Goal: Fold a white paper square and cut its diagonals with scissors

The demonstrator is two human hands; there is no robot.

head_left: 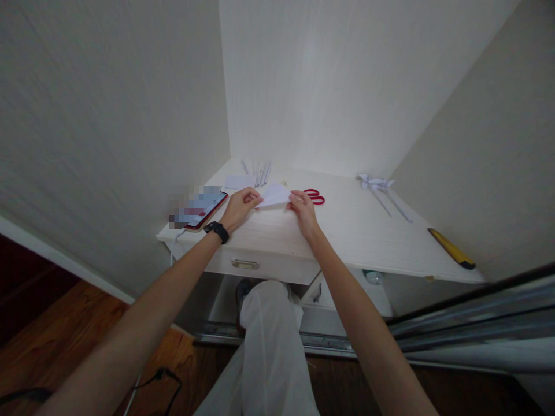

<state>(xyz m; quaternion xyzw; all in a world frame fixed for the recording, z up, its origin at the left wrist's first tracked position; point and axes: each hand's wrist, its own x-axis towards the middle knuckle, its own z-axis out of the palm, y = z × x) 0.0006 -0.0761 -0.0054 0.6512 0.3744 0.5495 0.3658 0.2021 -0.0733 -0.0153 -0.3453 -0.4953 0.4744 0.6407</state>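
Observation:
A small white sheet of paper [274, 196] is stretched between my two hands, just above the white desktop. My left hand [241, 205] pinches its left edge, and my right hand [302, 210] pinches its right edge. Red-handled scissors [316, 197] lie beside my right hand, with their blades hidden behind the fingers. Behind my left hand, another piece of white paper [239, 182] lies flat. Several thin white sticks [263, 173], perhaps rolled paper, rest near the back wall.
A phone [203, 211] with a lit screen and white cable [174, 245] lies at the desk's left edge. Folded white paper pieces with two stems [376, 184] rest at the back right. A yellow-and-black utility knife [451, 249] lies on the right. Below is a drawer handle [245, 264].

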